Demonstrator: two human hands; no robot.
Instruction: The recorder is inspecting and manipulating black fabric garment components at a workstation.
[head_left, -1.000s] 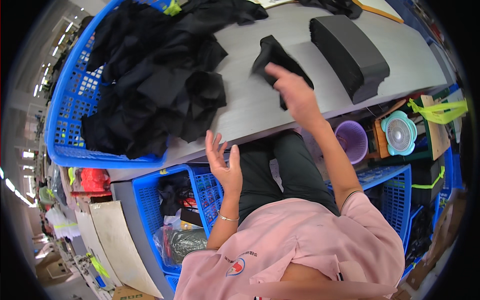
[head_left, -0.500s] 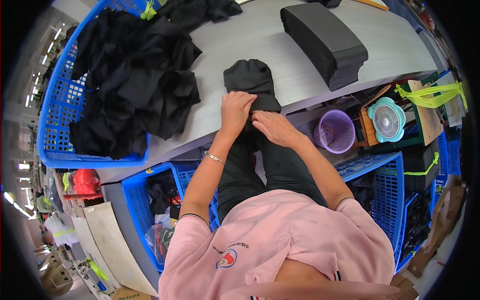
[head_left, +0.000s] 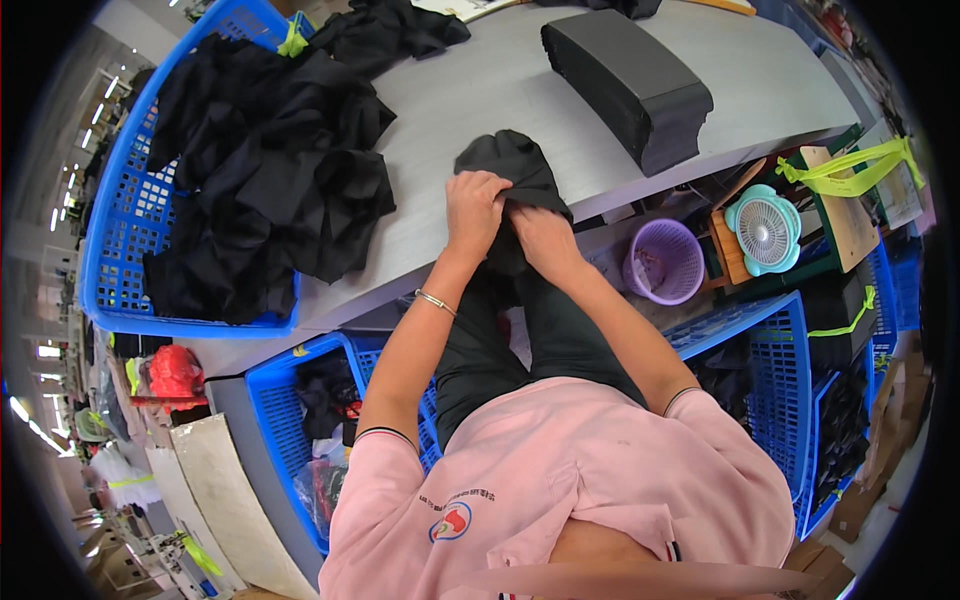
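Note:
A soft black cloth piece (head_left: pixel 512 165), rounded and gathered at its far end, lies at the near edge of the grey table. My left hand (head_left: pixel 477 212) is closed on its near left edge, thumb and fingers pinched together. Just to the right, my right hand (head_left: pixel 546 240) grips the same cloth from below, its fingertips tucked under the lifted near edge and hidden. More dark fabric hangs beneath my hands toward my lap. A heap of black cloth pieces (head_left: pixel 270 160) spills from a blue basket (head_left: pixel 120 250) onto the table at the left.
A stack of black fabric pieces (head_left: pixel 630 75) stands on the table (head_left: pixel 450 90) at the far right. Below the edge are a purple basket (head_left: pixel 664 262) and a small turquoise fan (head_left: pixel 765 230). Blue crates (head_left: pixel 270 400) flank my legs.
The near edge of the cloth has been lifted and the piece has turned slightly. My right hand's fingers have slid under it, while my left hand keeps its pinch.

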